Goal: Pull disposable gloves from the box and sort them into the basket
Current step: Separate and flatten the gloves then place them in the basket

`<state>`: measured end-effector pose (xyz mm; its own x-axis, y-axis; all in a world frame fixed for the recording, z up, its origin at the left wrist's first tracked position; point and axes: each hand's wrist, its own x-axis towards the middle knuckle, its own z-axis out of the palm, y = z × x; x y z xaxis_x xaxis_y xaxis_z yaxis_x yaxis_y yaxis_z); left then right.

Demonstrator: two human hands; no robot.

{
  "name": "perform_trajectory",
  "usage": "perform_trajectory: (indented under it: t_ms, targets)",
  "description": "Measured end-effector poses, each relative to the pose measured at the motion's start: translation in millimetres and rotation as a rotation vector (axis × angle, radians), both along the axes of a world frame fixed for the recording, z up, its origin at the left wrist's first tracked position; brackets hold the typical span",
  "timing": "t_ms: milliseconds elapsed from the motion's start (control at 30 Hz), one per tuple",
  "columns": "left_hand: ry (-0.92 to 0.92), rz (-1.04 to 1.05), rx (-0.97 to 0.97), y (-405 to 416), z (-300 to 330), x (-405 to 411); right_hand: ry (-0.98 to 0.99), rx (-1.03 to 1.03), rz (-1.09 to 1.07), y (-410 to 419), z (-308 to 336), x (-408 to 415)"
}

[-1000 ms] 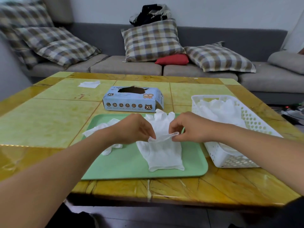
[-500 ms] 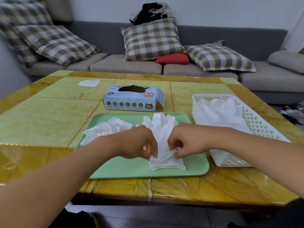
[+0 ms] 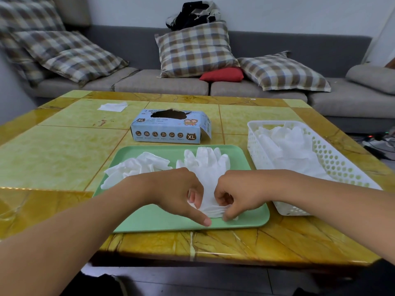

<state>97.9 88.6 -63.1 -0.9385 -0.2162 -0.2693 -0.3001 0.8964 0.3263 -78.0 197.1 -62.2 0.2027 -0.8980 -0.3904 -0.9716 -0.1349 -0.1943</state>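
A white disposable glove (image 3: 208, 167) lies flat on the green tray (image 3: 149, 221), fingers pointing away from me. My left hand (image 3: 177, 193) and my right hand (image 3: 235, 195) both pinch its cuff end near the tray's front edge, fingers curled. A second, crumpled white glove (image 3: 139, 167) lies on the tray's left part. The blue glove box (image 3: 171, 129), marked XL, stands behind the tray with its top opening dark. The white perforated basket (image 3: 333, 159) to the right of the tray holds several white gloves.
A white tissue (image 3: 112, 107) lies on the far left of the yellow-green table (image 3: 53, 157). Behind the table runs a grey sofa (image 3: 149, 84) with checked cushions. The table's front edge (image 3: 213, 255) is close to me.
Both hands have come toward me along the glove, from its middle to its cuff, and lowered it flat on the tray. The crumpled left glove is now uncovered.
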Motion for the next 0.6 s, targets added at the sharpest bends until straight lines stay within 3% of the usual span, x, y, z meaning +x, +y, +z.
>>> perform_trajectory:
  t_ms: [200, 333, 400, 467, 533, 600]
  targets:
    - [0.057, -0.009, -0.163, 7, -15, -7, -0.067, 0.01, -0.005, -3, -1, 0]
    - [0.325, 0.026, -0.177, 0, 0, -10, -0.516, 0.004, -0.237, -4, 31, -15]
    - [0.553, 0.17, 0.082, -7, 30, -10, -0.863, -0.111, -0.38, -5, 53, -21]
    - [0.75, 0.301, 0.471, -11, 65, -12, -1.256, -0.15, -0.486, -8, 74, -27]
    - [0.883, 0.443, 0.769, -11, 90, -14, -1.513, -0.132, -0.523, -10, 93, -28]
    - [0.919, 0.554, 0.863, -14, 99, -20, -1.671, -0.118, -0.536, -10, 105, -23]
